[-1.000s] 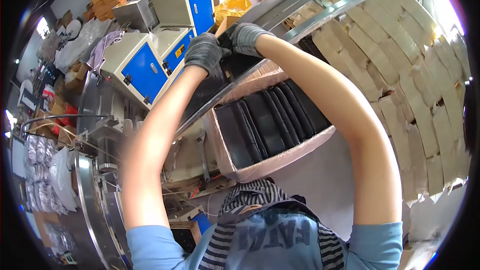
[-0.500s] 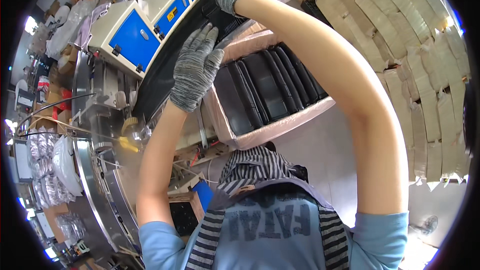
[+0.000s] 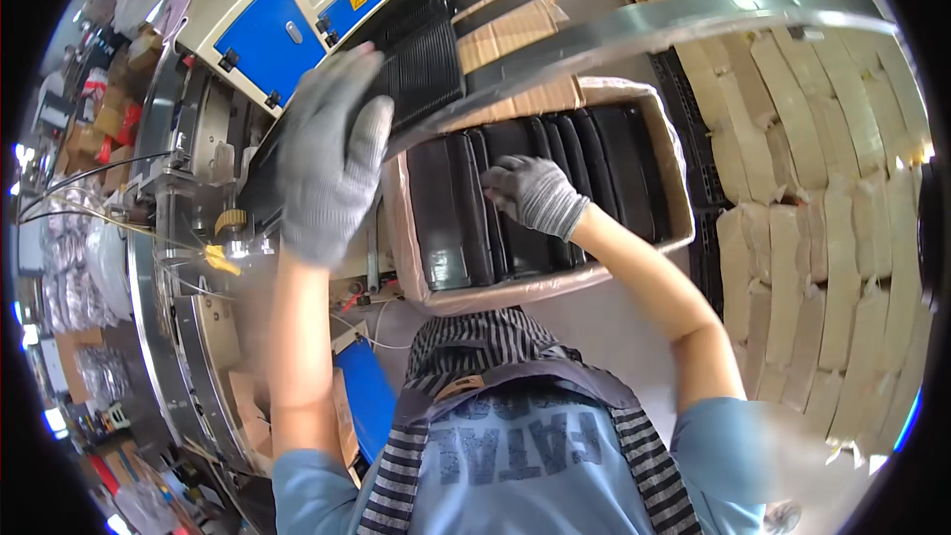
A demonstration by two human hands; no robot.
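My left hand [image 3: 332, 154], in a grey knitted glove, is over the black belt-like surface [image 3: 265, 163] on the left. It is blurred, with its fingers stretched out and its thumb apart. Beside its fingertips lie black ribbed pieces [image 3: 424, 64]. My right hand [image 3: 535, 196], gloved alike, is over an open carton [image 3: 535, 295] lined with clear film. Rows of flat, glossy black pieces [image 3: 441, 208] fill that carton. The right fingers are bent together at the middle rows; whether they grip a piece is hidden.
A metal rail [image 3: 674, 25] crosses beyond the carton. Cream machine boxes with blue doors [image 3: 267, 40] stand at the far left. To the right are rows of beige paper-wrapped bundles [image 3: 792, 267] beside a black slotted strip [image 3: 693, 159]. A yellow tag [image 3: 220, 258] hangs near thin cables.
My right hand has come back from the far rail to the black pieces in the carton. My left hand has shifted slightly left and nearer. The view has moved too.
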